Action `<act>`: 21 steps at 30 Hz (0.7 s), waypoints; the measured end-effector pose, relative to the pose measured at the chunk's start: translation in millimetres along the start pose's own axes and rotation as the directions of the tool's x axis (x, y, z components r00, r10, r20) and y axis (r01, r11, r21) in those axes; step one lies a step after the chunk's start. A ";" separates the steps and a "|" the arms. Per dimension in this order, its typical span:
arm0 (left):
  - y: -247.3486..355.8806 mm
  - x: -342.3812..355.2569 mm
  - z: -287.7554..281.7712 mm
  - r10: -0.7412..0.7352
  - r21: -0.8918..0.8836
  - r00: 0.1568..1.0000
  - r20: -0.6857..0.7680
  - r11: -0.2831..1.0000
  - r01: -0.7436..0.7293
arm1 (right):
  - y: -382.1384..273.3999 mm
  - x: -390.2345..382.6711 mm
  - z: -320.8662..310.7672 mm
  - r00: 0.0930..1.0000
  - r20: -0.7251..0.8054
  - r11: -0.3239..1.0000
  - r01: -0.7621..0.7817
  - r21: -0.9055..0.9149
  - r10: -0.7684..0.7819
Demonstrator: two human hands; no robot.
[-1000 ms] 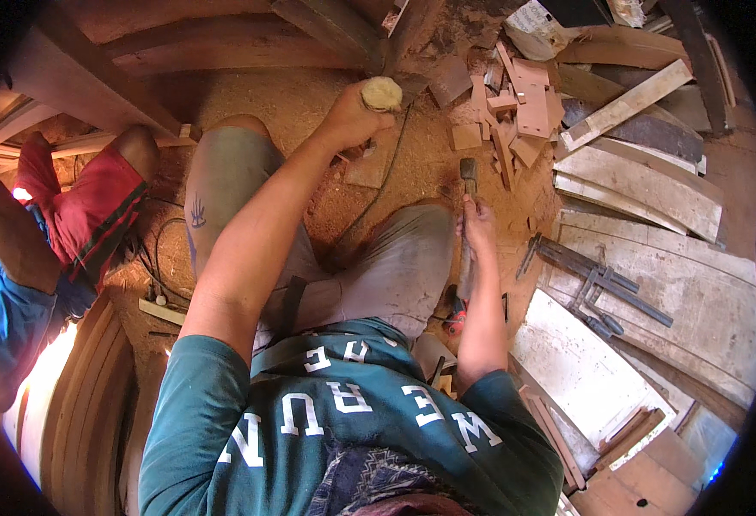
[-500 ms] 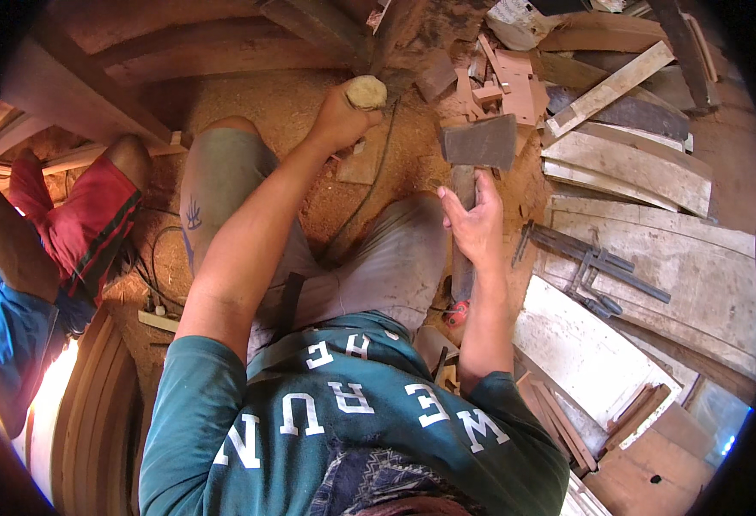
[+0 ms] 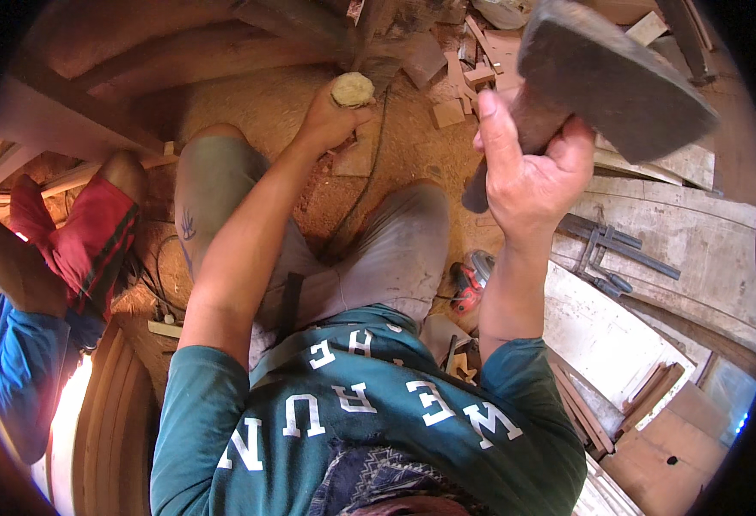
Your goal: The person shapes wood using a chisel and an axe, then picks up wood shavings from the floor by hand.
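Gripping the slanting axe [image 3: 614, 90] in a curled right hand [image 3: 534, 179], right of the seemingly upright handle [image 3: 352, 89], clenching that in the left hand [image 3: 326, 125].

Woodworking workshop | sawdust-strewn floor [image 3: 416, 150] | wood offcuts [image 3: 448, 113] | metal clamp [image 3: 648, 261]

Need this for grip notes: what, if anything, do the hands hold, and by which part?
Right hand: an axe, by its handle, close under the head. Left hand: a round-topped tool, just below its pale top; the rest is unclear.
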State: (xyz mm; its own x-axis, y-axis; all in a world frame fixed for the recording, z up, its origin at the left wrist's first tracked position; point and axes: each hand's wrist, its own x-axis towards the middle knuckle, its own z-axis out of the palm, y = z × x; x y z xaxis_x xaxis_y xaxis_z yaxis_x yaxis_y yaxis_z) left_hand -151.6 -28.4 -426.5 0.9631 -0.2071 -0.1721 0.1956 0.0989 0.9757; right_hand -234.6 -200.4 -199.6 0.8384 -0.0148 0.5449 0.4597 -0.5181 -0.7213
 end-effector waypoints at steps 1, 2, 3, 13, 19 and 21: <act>3.7 -2.7 0.9 -0.029 -0.002 1.000 -0.005 1.000 0.029 | -5.9 5.1 5.9 0.999 -0.040 0.999 0.036 0.014 -0.035; 5.5 -3.6 1.2 -0.059 -0.004 0.998 -0.011 0.998 0.059 | -7.9 8.0 10.9 0.994 -0.080 0.997 0.072 0.027 -0.070; 0.3 -1.3 -0.5 -0.034 0.016 0.999 -0.012 0.999 0.035 | 5.7 -2.1 15.4 0.972 0.002 0.938 0.227 -0.263 -0.235; -30.9 6.1 -5.6 0.105 0.138 0.994 0.019 0.985 -0.107 | 90.5 -79.3 57.8 0.828 0.371 0.820 -0.172 -0.545 0.421; -21.8 13.0 -9.9 -0.022 0.095 0.999 -0.030 0.995 0.025 | 149.4 -88.2 35.9 0.696 0.271 0.647 -0.356 -0.674 0.665; -27.9 18.0 -12.2 0.016 0.134 0.998 -0.066 0.991 -0.007 | 209.5 -117.4 23.0 0.747 0.204 0.645 -0.363 -0.672 0.633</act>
State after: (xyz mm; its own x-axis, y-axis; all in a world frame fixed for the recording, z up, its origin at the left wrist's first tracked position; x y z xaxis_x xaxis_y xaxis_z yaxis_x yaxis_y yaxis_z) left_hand -137.5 -23.0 -458.5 0.9762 -0.1407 -0.1648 0.1620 -0.0313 0.9863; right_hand -230.0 -287.5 -424.5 0.9768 -0.1648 -0.1368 -0.2051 -0.9037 -0.3760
